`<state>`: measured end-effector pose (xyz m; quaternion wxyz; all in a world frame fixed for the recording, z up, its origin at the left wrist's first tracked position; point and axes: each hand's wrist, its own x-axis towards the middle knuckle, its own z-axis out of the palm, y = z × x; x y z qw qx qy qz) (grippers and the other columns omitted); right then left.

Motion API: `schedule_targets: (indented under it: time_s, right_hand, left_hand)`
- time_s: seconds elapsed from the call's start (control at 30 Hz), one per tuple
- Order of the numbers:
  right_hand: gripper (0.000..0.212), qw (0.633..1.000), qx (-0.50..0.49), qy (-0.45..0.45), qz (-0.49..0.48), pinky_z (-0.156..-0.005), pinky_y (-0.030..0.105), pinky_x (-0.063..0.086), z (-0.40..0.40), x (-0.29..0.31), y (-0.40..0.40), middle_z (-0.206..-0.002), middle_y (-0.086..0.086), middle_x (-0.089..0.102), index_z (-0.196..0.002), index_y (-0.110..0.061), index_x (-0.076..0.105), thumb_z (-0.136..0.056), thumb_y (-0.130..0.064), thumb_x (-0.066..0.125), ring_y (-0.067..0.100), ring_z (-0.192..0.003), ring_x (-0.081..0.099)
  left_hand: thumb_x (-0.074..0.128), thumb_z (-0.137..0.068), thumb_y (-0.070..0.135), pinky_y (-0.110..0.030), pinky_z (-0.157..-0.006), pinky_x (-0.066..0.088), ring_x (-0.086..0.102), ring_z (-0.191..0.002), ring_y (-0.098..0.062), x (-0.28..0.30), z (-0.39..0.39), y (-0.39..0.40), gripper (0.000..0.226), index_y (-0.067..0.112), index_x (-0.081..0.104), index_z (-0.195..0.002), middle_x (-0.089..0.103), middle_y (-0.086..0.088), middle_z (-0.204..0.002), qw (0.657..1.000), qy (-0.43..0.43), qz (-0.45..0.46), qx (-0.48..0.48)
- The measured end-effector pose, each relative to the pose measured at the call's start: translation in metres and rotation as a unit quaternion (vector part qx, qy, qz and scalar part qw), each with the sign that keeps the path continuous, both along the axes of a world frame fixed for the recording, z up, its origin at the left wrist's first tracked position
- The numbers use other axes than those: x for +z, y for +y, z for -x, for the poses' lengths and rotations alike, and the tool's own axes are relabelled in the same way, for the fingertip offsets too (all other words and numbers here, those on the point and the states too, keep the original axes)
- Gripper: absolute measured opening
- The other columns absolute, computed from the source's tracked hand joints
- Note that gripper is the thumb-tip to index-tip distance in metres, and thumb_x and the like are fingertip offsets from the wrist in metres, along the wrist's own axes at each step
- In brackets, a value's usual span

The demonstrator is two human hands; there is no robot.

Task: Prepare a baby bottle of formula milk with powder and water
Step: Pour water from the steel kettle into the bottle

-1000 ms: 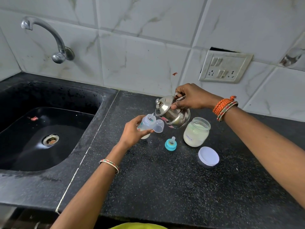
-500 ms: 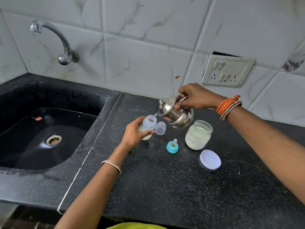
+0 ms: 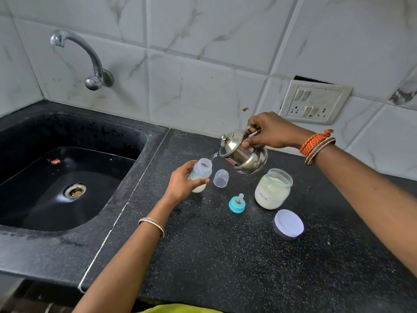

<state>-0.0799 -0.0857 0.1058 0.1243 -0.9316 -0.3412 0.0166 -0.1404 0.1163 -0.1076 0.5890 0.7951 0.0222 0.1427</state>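
Left hand [image 3: 182, 180]: wrapped around the baby bottle [image 3: 201, 174], which is held tilted above the black worktop [image 3: 225, 256] beside the sink [image 3: 67, 168].
Right hand [image 3: 270, 129]: clamped on the handle of a steel kettle [image 3: 244, 154], tipped so that water is poured from its spout into the bottle's open mouth.
Bottle parts: a clear cap [image 3: 221, 178] and a teal teat ring [image 3: 237, 203] are set on the worktop near the bottle.
Formula: an open jar of powder [image 3: 273, 188] is placed just behind its white lid [image 3: 288, 223].
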Motion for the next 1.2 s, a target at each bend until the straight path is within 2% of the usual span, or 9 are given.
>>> schedule_targets:
  time_s: [0.1,0.27,0.53,0.8,1.03,1.2]
  right_hand:
    - [0.037,1.000,0.001,0.001,0.007,-0.054,0.028,0.031,0.0029,0.0012,0.0011,-0.067,0.003,0.053,-0.064,-0.016,0.047,-0.073,-0.031,0.080,0.018,-0.065,0.045]
    - [0.040,1.000,0.001,-0.001,0.003,-0.056,0.028,0.033,0.0026,-0.0006,0.0001,-0.075,0.011,0.060,-0.081,0.001,0.060,-0.072,-0.032,0.080,0.019,-0.068,0.049]
    - [0.042,1.000,0.003,-0.019,0.009,-0.060,0.030,0.035,0.0012,-0.0013,-0.0002,-0.074,0.010,0.060,-0.083,0.001,0.061,-0.071,-0.034,0.081,0.020,-0.068,0.050]
    - [0.037,0.999,0.007,-0.026,0.029,-0.057,0.028,0.034,0.0019,0.0011,0.0026,-0.064,-0.004,0.049,-0.064,-0.020,0.047,-0.072,-0.035,0.080,0.013,-0.061,0.044]
    - [0.034,0.998,0.004,-0.041,0.049,-0.055,0.027,0.033,0.0018,0.0014,0.0042,-0.065,-0.006,0.051,-0.075,-0.013,0.055,-0.071,-0.036,0.080,0.010,-0.060,0.045]
    - [0.038,0.996,0.005,-0.053,0.069,-0.053,0.026,0.032,0.0015,0.0013,0.0037,-0.064,-0.007,0.050,-0.064,-0.025,0.044,-0.072,-0.036,0.080,0.007,-0.058,0.043]
  left_hand:
    - [0.083,-0.068,0.029,-0.024,-0.095,0.042,0.057,-0.109,-0.012,-0.0014,0.0001,-0.0001,0.063,0.018,0.056,-0.124,0.063,0.003,-0.119,1.000,-0.005,-0.004,-0.006]
    - [0.083,-0.067,0.029,-0.025,-0.095,0.042,0.058,-0.109,-0.013,-0.0033,0.0002,0.0000,0.063,0.019,0.057,-0.123,0.064,0.002,-0.119,1.000,-0.005,-0.004,-0.008]
    - [0.083,-0.067,0.030,-0.026,-0.095,0.043,0.058,-0.111,-0.014,-0.0052,-0.0022,0.0028,0.062,0.021,0.057,-0.122,0.064,0.004,-0.118,1.000,0.001,-0.009,-0.010]
    - [0.083,-0.067,0.030,-0.024,-0.098,0.039,0.056,-0.114,-0.013,-0.0050,-0.0014,0.0032,0.066,0.018,0.055,-0.127,0.063,0.000,-0.125,1.000,0.007,-0.018,-0.019]
    - [0.085,-0.065,0.029,-0.028,-0.101,0.043,0.058,-0.114,-0.013,-0.0055,-0.0036,0.0037,0.069,0.017,0.056,-0.127,0.064,-0.001,-0.124,1.000,0.012,-0.020,-0.017]
    - [0.085,-0.064,0.030,-0.031,-0.102,0.044,0.058,-0.114,-0.013,-0.0069,-0.0040,0.0050,0.071,0.018,0.056,-0.127,0.064,-0.001,-0.124,0.999,0.014,-0.028,-0.020]
